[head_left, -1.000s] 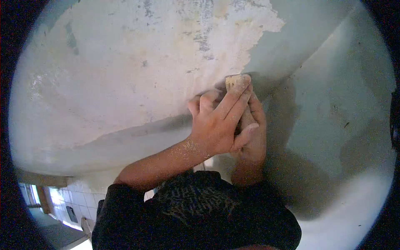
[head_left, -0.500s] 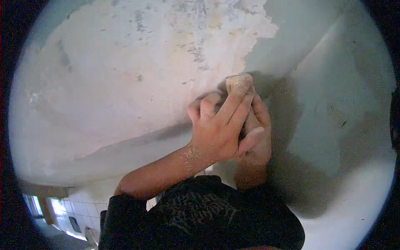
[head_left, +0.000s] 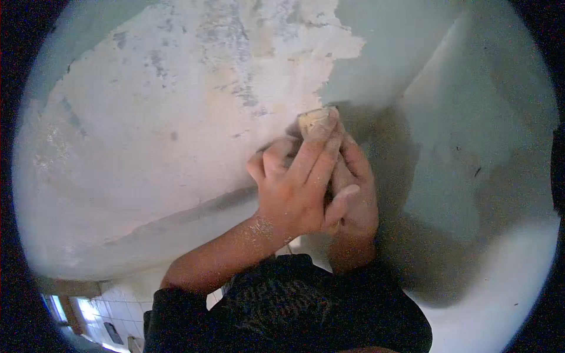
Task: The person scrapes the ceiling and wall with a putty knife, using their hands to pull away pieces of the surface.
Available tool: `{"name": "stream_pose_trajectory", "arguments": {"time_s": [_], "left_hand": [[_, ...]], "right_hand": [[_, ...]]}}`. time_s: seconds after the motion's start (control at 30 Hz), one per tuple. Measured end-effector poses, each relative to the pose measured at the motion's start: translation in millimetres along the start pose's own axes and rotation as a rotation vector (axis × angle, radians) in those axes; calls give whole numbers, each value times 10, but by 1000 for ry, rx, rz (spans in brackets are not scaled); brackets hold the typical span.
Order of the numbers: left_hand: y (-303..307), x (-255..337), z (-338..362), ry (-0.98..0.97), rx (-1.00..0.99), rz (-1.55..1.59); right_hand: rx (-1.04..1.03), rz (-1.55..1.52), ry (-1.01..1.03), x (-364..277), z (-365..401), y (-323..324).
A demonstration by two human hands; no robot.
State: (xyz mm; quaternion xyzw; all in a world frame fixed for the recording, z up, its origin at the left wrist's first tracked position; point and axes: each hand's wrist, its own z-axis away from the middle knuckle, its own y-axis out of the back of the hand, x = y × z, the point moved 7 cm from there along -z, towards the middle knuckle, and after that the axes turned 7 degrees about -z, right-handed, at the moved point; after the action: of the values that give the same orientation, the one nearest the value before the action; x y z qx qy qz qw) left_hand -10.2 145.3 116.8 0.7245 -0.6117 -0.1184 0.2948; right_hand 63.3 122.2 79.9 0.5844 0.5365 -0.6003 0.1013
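A dusty, yellowish block (head_left: 313, 122) with a dark edge is pressed against the wall, beside the ragged border of its whitish patch (head_left: 194, 100). My left hand (head_left: 291, 191) lies over the block, its fore fingers stretched along it and the other fingers curled to the left. Close underneath and to the right, my right hand (head_left: 356, 194) grips the block's lower side, partly covered by the left. Pale dust clings to the left wrist and to the fingers. Most of the block is hidden by the fingers.
Grey-green wall surface (head_left: 447, 194) spreads to the right, with a slanting crease above and shadows of my arms. A lower border (head_left: 176, 217) of the patch runs toward the left. White tiles (head_left: 126, 294) and a bright window (head_left: 88, 309) show at bottom left.
The view has shifted, so the patch sits further left and lower. Both hands and the block appear slightly further left, still together on the wall with the same grip.
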Motion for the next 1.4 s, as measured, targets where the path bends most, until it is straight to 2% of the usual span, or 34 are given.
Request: {"name": "stream_pose_trajectory", "arguments": {"time_s": [0.17,0.27,0.37,0.43,0.63,0.77,0.87,0.93,1.17,1.33,1.4], "left_hand": [[13,1,-45,2,40,-10],[47,66,-197,-23,22,-47],[47,-91,-60,-21,-13,-61],[129,-113,-133,-42,32,-99],[206,-100,-192,-41,12,-85],[274,-156,-303,-45,39,-104],[214,-155,-280,-45,48,-55],[248,-157,-252,-41,41,-56],[314,-93,-275,-33,79,33],[381,-16,-415,-36,57,-48],[405,26,-432,-23,64,-49]], "right_hand": [[69,42,14,-185,17,48],[42,41,11,-236,56,116],[-33,42,47,-201,-77,-104],[-97,44,73,-206,-161,-230],[-188,83,83,-291,-130,-291],[-115,206,67,-322,-233,-349],[-210,156,161,-381,-232,-313],[-146,474,64,-242,-266,-155],[-141,301,148,-384,-147,-242],[-154,144,222,-662,-87,-540],[-151,180,211,-726,-139,-516]]}}
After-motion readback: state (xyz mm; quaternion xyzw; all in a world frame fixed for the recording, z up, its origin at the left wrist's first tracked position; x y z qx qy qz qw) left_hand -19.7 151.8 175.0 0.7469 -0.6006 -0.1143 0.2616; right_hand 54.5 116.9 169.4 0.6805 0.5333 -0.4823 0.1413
